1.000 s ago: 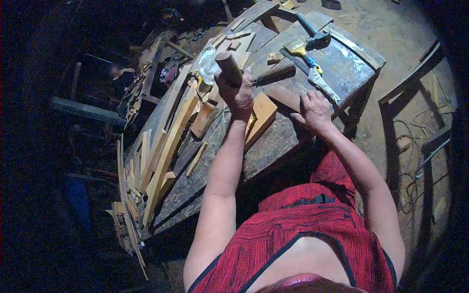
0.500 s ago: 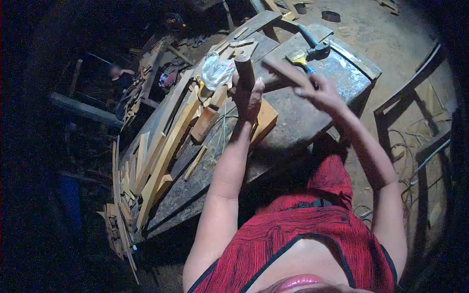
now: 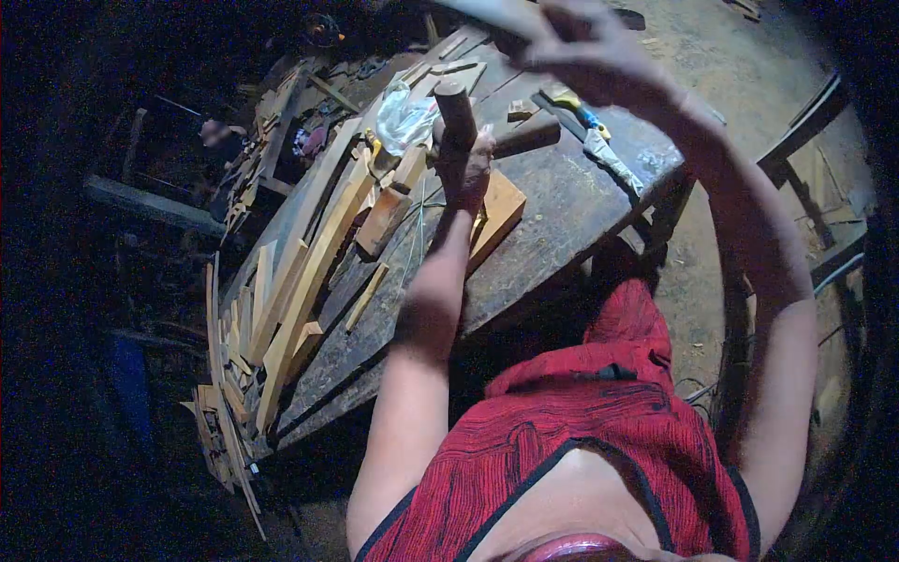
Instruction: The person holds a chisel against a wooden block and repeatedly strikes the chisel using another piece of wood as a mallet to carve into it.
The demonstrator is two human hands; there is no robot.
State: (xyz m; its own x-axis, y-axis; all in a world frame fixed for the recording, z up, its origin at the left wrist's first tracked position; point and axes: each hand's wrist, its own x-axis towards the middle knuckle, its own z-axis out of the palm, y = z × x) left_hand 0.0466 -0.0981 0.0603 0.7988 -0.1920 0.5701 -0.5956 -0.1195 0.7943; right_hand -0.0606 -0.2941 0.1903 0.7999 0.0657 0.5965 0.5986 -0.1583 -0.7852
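Observation:
My left hand (image 3: 465, 176) is wrapped around a dark wooden piece with a round end (image 3: 455, 105), held upright over the workbench. Another dark wooden piece (image 3: 529, 137) sticks out to the right beside that hand; I cannot tell whether the two are joined. My right hand (image 3: 604, 58) is raised at the top of the view, blurred, closed on a wooden bar (image 3: 487, 13) that runs out of the frame. Below the left hand lies an orange-brown wooden block (image 3: 500, 208). A tool with blue and yellow parts (image 3: 588, 116) rests near the right forearm.
The dark workbench (image 3: 552, 220) bears a clear plastic bag (image 3: 405, 120) and several long timber strips (image 3: 323, 267) on its left. A small wooden block (image 3: 384, 225) sits nearer. A wooden frame (image 3: 796, 150) stands at right. Another person (image 3: 217, 140) is in the dark far left.
My right hand has swung up and away from the bench with the wooden bar, its arm now covering where the hammer lay. My left hand keeps its grip; the view has shifted slightly.

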